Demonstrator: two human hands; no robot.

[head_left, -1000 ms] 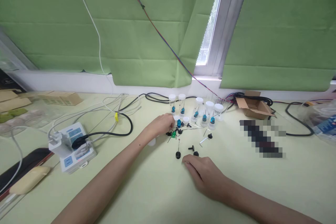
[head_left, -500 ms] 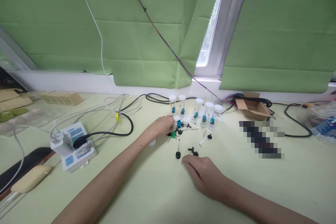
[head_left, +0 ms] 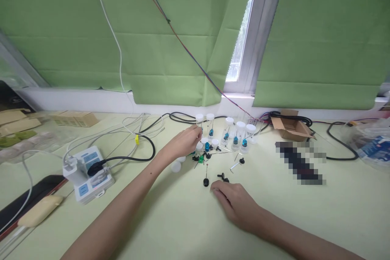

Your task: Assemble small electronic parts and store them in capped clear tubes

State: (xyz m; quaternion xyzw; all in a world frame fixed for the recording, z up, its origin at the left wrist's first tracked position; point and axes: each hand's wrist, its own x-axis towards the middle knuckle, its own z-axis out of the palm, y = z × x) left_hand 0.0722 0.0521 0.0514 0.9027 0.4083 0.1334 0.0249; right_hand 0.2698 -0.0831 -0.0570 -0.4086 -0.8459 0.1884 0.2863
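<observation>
My left hand (head_left: 184, 141) is at the back middle of the table, its fingers closed at the leftmost clear tube with a white cap (head_left: 199, 117). The fingers cover most of that tube, so I cannot see whether they grip it. Several like tubes with blue parts inside stand beside it, one a capped tube (head_left: 210, 124). Below the fingertips lie a blue part (head_left: 207, 146), a green part (head_left: 201, 159) and loose white caps (head_left: 176, 166). My right hand (head_left: 233, 199) rests on the table, fingers curled and their inside hidden, next to small black knobs (head_left: 224, 178). A black piece with a thin rod (head_left: 206, 182) stands to its left.
A white power strip (head_left: 91, 174) with plugs and cables is on the left. An open cardboard box (head_left: 291, 128) and a plastic bag (head_left: 376, 144) sit at the back right. Hex keys (head_left: 235, 166) lie mid-table. Green blinds (head_left: 170, 57) hang behind.
My left hand has moved up and back from the loose parts to the leftmost tube, uncovering white caps beneath it. My right hand stays in place. The view has shifted slightly.
</observation>
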